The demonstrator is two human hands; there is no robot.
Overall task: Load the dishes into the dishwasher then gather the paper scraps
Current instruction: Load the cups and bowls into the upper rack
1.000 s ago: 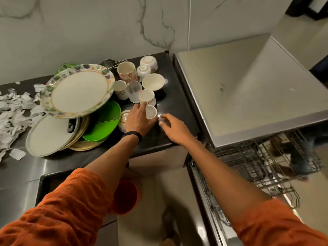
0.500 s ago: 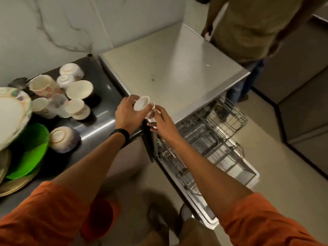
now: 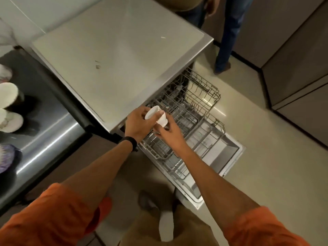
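Small white cup [image 3: 156,116] held over upper rack [image 3: 197,103], near left, by dishwasher [image 3: 115,68] front | left hand [image 3: 137,124] wraps mouth end, right hand [image 3: 168,134] pinches base | best now: flip mouth-down, seat it snugly, release one hand at a time.

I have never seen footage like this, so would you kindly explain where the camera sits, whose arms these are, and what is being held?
There is no machine here. A person wears one wide-angle camera on the head, looking down, so the two orange-sleeved arms are the wearer's own. The left hand and right hand together hold a small white cup over the open dishwasher. Its wire racks are pulled out above the lowered door. At the left, pale bowls sit on the dark counter. A second person's legs show at the top.
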